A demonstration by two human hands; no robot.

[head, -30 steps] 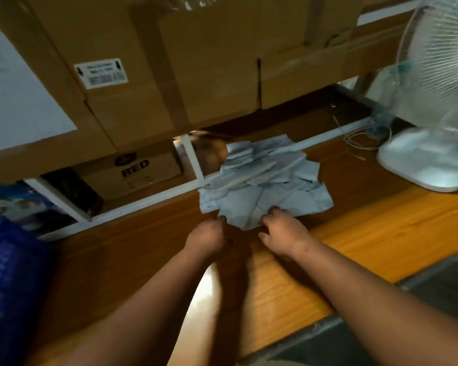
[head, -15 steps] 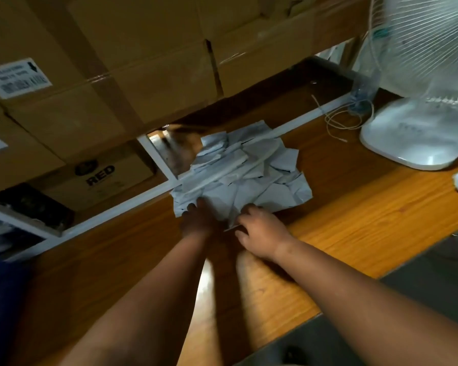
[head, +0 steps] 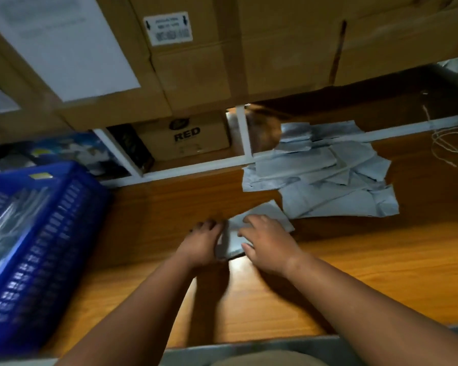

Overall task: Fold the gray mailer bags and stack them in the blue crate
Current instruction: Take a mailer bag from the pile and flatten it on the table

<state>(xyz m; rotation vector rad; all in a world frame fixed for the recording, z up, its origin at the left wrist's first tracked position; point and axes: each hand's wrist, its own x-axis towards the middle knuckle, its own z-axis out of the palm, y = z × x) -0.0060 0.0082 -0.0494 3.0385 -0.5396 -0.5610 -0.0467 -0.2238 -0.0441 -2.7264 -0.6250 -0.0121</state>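
A single gray mailer bag (head: 271, 210) lies on the wooden table, pulled a little way out of the loose pile of gray mailer bags (head: 328, 178) behind it to the right. My right hand (head: 269, 243) rests on top of this bag with its fingers spread. My left hand (head: 200, 244) is at the bag's left edge, fingers curled onto it. The blue crate (head: 53, 233) stands at the left of the table, with several gray bags (head: 8, 223) inside it.
Cardboard boxes (head: 196, 62) sit on a white-framed shelf (head: 196, 169) right behind the table, one of them marked RED (head: 187, 134). A coil of white cord (head: 447, 143) lies at the far right. Bare wood (head: 381, 273) shows in front of the pile.
Both hands have drawn one bag out of the pile toward me. The view has swung left, so the blue crate shows and the fan is out of sight.
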